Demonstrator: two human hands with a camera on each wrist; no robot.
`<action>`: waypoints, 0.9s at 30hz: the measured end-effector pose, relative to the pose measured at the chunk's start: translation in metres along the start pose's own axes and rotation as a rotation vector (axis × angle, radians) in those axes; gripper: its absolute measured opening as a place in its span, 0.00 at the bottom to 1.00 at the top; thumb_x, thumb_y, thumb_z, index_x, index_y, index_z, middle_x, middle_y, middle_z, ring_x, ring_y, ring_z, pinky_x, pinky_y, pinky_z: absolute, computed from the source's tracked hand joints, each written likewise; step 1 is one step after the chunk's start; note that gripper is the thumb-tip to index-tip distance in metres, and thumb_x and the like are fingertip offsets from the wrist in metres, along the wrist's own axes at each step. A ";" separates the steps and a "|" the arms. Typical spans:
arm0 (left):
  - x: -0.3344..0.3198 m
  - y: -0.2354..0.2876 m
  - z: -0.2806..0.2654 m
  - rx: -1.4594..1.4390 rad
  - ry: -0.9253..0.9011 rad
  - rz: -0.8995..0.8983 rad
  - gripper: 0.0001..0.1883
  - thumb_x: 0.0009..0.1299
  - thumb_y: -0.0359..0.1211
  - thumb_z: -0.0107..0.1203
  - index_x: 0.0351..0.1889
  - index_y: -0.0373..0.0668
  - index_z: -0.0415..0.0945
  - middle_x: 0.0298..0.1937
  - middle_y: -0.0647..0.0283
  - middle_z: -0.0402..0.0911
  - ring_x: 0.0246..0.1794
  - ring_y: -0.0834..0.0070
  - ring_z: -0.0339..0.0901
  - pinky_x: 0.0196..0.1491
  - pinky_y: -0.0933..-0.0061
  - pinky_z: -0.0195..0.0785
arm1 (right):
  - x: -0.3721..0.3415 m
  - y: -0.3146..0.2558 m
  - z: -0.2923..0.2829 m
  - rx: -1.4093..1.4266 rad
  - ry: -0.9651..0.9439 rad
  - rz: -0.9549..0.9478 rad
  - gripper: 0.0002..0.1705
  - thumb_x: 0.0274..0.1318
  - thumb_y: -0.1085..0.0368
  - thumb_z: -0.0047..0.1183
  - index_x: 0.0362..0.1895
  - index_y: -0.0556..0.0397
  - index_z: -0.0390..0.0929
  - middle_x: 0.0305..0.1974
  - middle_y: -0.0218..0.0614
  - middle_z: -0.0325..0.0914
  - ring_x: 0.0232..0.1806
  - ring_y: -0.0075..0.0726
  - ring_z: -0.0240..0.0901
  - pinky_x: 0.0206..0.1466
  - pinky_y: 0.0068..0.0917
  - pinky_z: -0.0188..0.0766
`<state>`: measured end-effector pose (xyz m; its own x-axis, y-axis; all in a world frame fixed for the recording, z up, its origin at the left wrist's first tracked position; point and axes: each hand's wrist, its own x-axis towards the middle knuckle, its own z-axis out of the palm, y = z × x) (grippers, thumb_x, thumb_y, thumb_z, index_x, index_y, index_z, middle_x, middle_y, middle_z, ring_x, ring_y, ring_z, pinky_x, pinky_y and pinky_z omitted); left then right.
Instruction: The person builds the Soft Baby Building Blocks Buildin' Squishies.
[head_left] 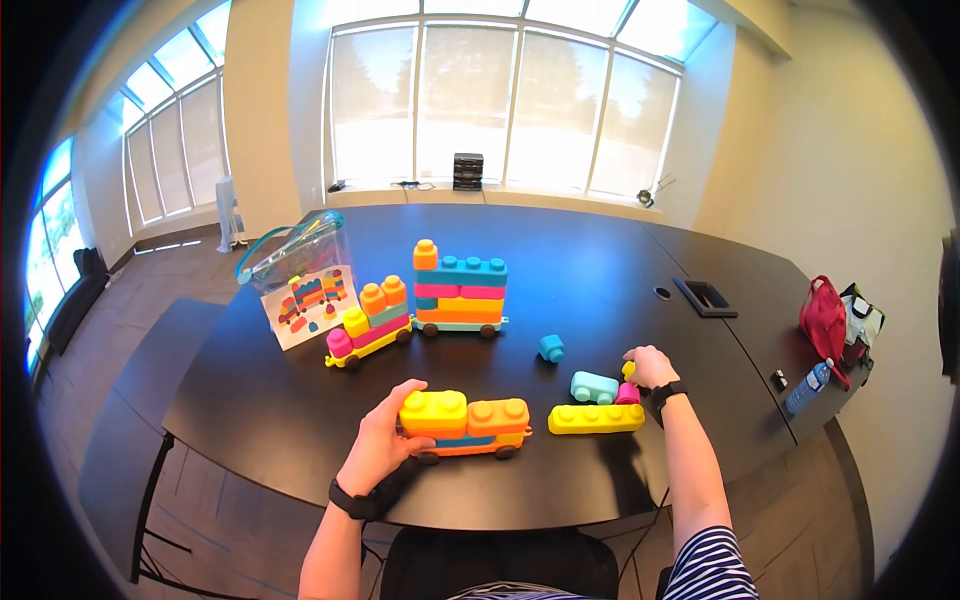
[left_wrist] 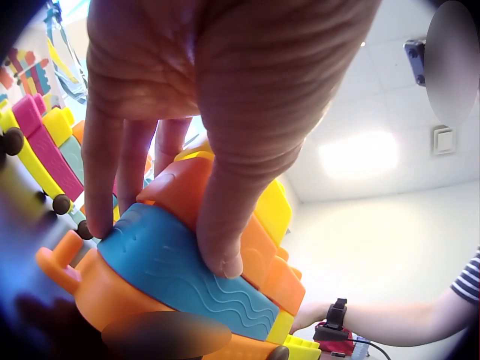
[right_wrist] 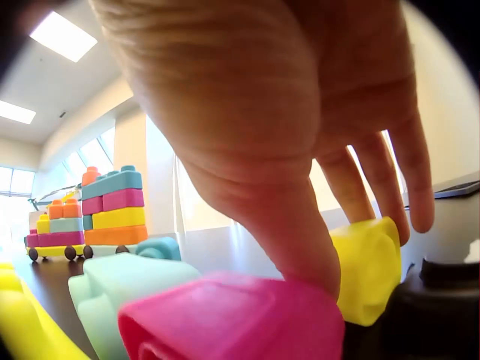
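My left hand (head_left: pixel 382 438) grips the rear of an orange wheeled wagon (head_left: pixel 475 447) stacked with blue, orange and yellow bricks. In the left wrist view, the thumb lies against its blue brick (left_wrist: pixel 180 259), fingers on the far side. A small yellow brick (right_wrist: pixel 367 270) sits between the thumb and fingers of my right hand (head_left: pixel 652 368), low over the table. Close to that hand lie a pink brick (head_left: pixel 628 394), a pale green brick (head_left: pixel 595 388) and a long yellow brick (head_left: pixel 596 419). A small teal brick (head_left: pixel 551 348) lies farther left.
Behind the wagon stand a tall stacked car (head_left: pixel 461 300) and a yellow-based car (head_left: pixel 370 325). A clear bag (head_left: pixel 300 250) with a picture card (head_left: pixel 312 305) is at the back left. On the right are a water bottle (head_left: pixel 810 387) and a red bag (head_left: pixel 822 318).
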<state>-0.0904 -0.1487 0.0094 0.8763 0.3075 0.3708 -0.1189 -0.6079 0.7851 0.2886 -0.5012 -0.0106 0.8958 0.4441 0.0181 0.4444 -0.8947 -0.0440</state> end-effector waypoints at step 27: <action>-0.001 -0.004 0.003 0.009 0.011 0.018 0.44 0.55 0.22 0.78 0.71 0.52 0.69 0.58 0.55 0.84 0.55 0.57 0.86 0.55 0.62 0.83 | -0.114 -0.216 -0.041 0.898 0.024 -0.907 0.29 0.55 0.75 0.68 0.63 0.57 0.78 0.54 0.43 0.83 0.57 0.45 0.83 0.63 0.37 0.80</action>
<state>-0.0890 -0.1484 0.0043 0.8689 0.3041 0.3904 -0.1306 -0.6200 0.7736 0.0903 -0.3601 0.0379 0.2780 0.8672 0.4131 0.7444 0.0773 -0.6633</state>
